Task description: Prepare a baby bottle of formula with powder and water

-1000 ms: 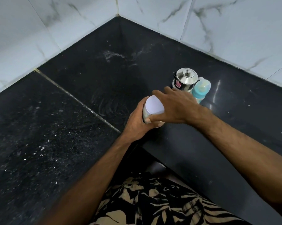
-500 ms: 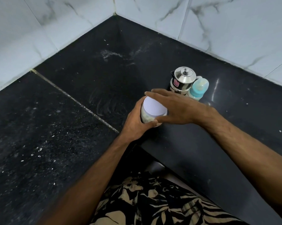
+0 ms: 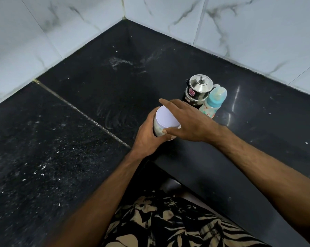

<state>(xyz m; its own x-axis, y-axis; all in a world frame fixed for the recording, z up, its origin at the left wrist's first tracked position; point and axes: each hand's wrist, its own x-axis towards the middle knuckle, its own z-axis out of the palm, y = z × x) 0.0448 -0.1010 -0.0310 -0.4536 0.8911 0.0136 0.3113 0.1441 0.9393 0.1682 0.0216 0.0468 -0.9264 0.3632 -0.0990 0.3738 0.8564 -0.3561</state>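
A small clear jar with pale powder and a white lid (image 3: 165, 118) stands near the counter's front edge. My left hand (image 3: 147, 134) wraps around the jar's body. My right hand (image 3: 186, 122) lies over the lid, thumb and fingers clasping its rim. Behind my right hand stands a baby bottle (image 3: 214, 100) with a teal collar and clear cap. Beside it, to the left, is a small steel pot with a knobbed lid (image 3: 198, 90). The two stand close together, possibly touching.
The black stone counter (image 3: 79, 139) forms a corner against white marble wall tiles (image 3: 257, 29). A seam runs diagonally across it, and white specks and smears dot the surface. The counter's front edge lies just below my hands.
My right hand has shifted on the lid, the fingers turning around its rim. The jar has stayed in my left hand at about the same spot.
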